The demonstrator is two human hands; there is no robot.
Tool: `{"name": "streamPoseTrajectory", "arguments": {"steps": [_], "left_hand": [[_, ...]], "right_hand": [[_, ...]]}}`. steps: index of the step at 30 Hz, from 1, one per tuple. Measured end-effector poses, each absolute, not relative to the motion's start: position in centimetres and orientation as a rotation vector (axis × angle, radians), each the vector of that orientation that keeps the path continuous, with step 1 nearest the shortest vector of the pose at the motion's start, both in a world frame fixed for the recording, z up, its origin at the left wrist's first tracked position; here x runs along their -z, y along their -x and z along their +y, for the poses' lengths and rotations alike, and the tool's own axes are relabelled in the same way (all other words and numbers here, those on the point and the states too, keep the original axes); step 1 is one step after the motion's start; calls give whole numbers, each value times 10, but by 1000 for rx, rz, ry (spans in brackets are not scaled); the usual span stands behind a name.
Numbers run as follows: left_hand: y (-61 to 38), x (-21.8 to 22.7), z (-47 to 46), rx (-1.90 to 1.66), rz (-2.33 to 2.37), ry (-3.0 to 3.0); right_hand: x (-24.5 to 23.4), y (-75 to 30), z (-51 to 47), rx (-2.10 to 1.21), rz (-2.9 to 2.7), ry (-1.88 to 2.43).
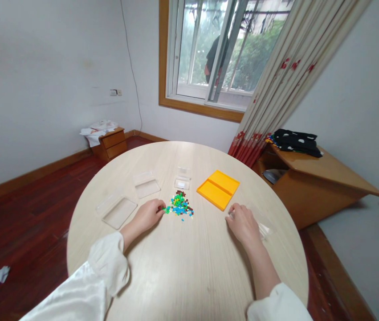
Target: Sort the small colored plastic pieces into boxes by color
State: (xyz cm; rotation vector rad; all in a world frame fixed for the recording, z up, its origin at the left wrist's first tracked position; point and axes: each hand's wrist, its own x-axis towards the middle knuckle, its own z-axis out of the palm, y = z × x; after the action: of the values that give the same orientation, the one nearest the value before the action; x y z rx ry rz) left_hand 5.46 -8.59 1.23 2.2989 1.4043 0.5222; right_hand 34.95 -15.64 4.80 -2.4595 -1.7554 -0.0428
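A small heap of tiny coloured bricks [181,205] in green, blue, red and brown lies in the middle of the round pale wooden table [182,267]. My left hand [147,214] rests on the table at the heap's left edge, its fingers curled and its fingertips touching the nearest pieces. To the right, my right hand [242,221] lies with its fingers closed on a clear plastic box [262,227]. An open orange case [218,188] sits just beyond it.
Clear plastic trays lie on the table: one [119,211] left of my left hand, one [146,185] further back, a small one [182,182] behind the heap. A wooden desk [323,174] stands close on the right, a low cabinet [109,142] by the far wall.
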Motion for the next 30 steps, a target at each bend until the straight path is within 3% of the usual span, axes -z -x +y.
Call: {"name": "streamPoseTrajectory", "arguments": {"steps": [3, 11, 17, 22, 30], "left_hand": [[-55, -12, -86, -530, 1400, -2278], [-56, -15, -86, -538, 1419, -2244], [-57, -18, -89, -548, 1429, -2223], [-58, -15, -87, -574, 1434, -2209], [-65, -3, -92, -833, 1138, -2304]], "right_hand": [[-45, -346, -155, 171, -1781, 2403], [-35, -345, -156, 84, -1818, 2377], [-30, -343, -152, 340, -1799, 2113], [-14, -307, -148, 67, -1933, 1598], [17, -253, -155, -64, -2142, 1445]]}}
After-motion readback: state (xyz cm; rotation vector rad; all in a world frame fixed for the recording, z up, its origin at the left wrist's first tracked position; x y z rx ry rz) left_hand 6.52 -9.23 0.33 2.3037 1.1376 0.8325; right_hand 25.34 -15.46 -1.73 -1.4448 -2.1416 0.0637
